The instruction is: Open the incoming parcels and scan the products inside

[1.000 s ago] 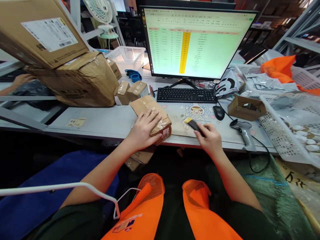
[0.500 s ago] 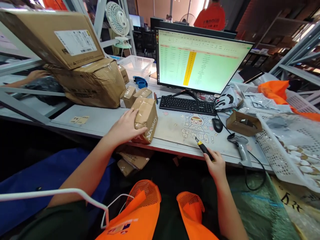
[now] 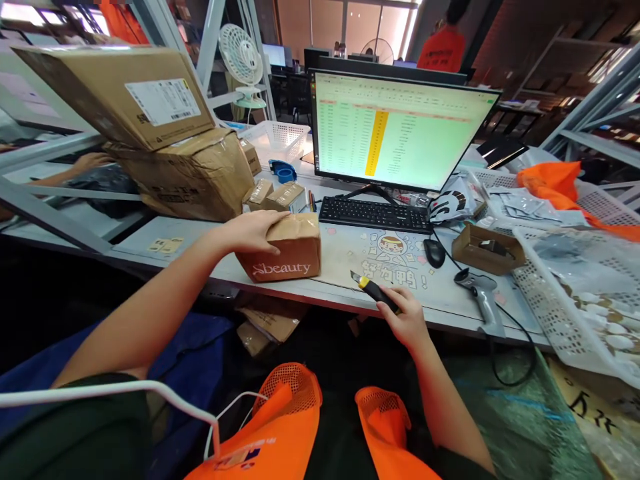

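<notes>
My left hand (image 3: 255, 230) lies over the top and left part of a brown cardboard box (image 3: 300, 250) marked "Sbeauty", which rests at the front edge of the desk. The thumb is on its front upper edge and the fingers reach over its top. In my right hand (image 3: 405, 313) is a black and yellow box cutter (image 3: 375, 290), blade out and pointing up and left. The blade is a short way right of the box, apart from it, above the desk mat (image 3: 345, 267).
Behind the box stand small cartons (image 3: 286, 197), with large cartons (image 3: 185, 173) stacked to the left. A keyboard (image 3: 375, 213), monitor (image 3: 400, 133), mouse (image 3: 435, 253), scanner (image 3: 483, 297), open carton (image 3: 487, 250) and white basket (image 3: 555, 307) are on the desk. A person in orange (image 3: 443, 50) is beyond.
The box has turned so its lettered side faces me, with my left hand still on it. My right hand has brought the box cutter left, closer to the box.
</notes>
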{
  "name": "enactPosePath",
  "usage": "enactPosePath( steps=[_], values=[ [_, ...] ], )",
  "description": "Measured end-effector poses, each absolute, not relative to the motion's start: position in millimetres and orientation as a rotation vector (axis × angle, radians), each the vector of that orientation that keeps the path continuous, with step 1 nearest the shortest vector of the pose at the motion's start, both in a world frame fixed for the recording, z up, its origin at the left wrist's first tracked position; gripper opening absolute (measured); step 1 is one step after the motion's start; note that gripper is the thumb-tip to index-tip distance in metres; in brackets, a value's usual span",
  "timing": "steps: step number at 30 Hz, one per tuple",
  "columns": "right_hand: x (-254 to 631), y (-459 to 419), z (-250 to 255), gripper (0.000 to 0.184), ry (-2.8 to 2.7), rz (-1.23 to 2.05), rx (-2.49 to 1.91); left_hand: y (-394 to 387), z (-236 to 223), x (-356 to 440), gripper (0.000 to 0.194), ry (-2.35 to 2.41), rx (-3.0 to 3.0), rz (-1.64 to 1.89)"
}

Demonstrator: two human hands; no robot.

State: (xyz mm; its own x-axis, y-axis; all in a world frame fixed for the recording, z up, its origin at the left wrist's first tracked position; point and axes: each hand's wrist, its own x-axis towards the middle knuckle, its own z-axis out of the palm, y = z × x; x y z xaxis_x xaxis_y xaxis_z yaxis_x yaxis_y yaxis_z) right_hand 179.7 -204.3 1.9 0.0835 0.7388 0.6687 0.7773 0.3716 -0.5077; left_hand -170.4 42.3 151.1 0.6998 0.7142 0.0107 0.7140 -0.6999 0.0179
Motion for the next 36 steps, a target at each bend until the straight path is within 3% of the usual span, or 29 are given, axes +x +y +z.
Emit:
enactPosePath(
  steps=[3, 6, 8, 12, 16, 21, 36],
  values=[
    [170, -202, 15, 0.031, -1.694, -0.047, -1.306, 45, 156, -167, 0.091, 0.816, 3.004, -0.035],
    [162, -205, 24, 0.033, -1.78, -0.058, -1.214, 18, 147, -164, 0.073, 0.787, 3.067, 0.051],
    [154, -205, 28, 0.033, -1.833, -0.084, -1.171, -7, 135, -160, 0.079, 0.835, 3.064, 0.145],
    [138, -192, 34, 0.033, -1.9, -0.152, -1.156, -42, 105, -147, 0.112, 0.962, 3.008, 0.43],
    [136, -175, 39, 0.034, -1.933, -0.195, -1.141, -48, 87, -137, 0.098, 1.046, 2.973, 0.727],
    [148, -166, 39, 0.032, -1.947, -0.199, -1.165, -47, 87, -133, 0.082, 1.043, 2.946, 0.803],
    [156, -152, 28, 0.03, -1.932, -0.262, -1.097, -50, 86, -133, 0.08, 1.024, 2.982, 0.832]
  ],
)
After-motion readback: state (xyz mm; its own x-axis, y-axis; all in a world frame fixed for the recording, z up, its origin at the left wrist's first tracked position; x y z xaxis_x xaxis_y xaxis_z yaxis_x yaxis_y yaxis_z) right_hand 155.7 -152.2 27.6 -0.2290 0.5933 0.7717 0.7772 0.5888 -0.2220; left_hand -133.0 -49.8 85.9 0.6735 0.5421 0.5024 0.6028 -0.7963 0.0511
